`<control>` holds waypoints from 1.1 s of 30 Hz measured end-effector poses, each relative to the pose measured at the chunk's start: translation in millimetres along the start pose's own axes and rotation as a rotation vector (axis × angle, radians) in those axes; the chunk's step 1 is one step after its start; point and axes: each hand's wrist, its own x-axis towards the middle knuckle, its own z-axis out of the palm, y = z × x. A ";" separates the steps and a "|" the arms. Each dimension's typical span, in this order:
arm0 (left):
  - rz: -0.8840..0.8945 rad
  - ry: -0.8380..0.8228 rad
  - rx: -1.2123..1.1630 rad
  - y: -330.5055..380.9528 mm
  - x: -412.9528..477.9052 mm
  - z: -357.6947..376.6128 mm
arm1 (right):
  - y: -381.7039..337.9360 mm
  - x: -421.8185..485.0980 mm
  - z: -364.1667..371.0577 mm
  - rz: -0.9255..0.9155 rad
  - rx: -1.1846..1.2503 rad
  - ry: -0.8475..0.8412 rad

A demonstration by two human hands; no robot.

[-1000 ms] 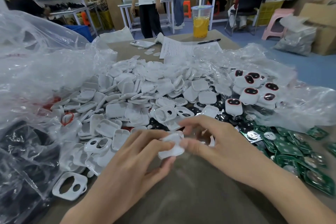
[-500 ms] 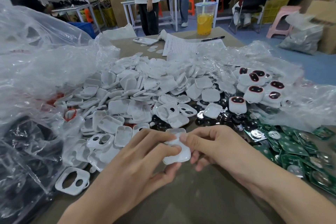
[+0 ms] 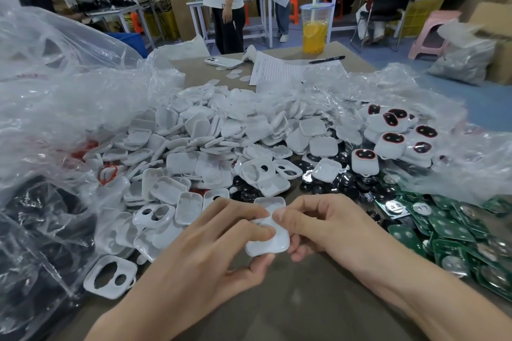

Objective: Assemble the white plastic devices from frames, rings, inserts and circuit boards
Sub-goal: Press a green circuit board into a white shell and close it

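Pinching the white shell [image 3: 267, 247] with left hand [image 3: 210, 252] and right hand [image 3: 329, 225], fingers curled round it, low over the table [image 3: 291, 302] near the parts pile [image 3: 210, 141]. Seems light, stiff, kinda slick; best gripped by the rims.

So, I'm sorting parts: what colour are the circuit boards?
The circuit boards are green, seen best at the head view's lower right.
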 end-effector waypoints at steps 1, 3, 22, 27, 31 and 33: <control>0.003 0.002 -0.004 -0.2 0.3 -0.2 | 0.4 0.0 0.0 -0.004 0.003 -0.002; 0.006 0.004 -0.005 0.1 1.0 -0.6 | 0.1 0.2 0.4 -0.014 0.012 -0.007; -0.136 0.037 -0.104 -1.9 4.4 4.7 | 4.0 8.3 10.2 -0.045 0.136 0.081; -0.579 0.142 -0.445 8.3 11.9 7.3 | 5.3 11.9 10.7 -0.083 0.127 0.190; -0.787 0.181 -0.751 11.0 19.2 8.0 | 6.8 12.2 15.1 -0.087 0.161 0.179; -0.833 0.186 -0.855 11.8 22.6 7.1 | 8.7 13.3 17.5 -0.083 0.182 0.169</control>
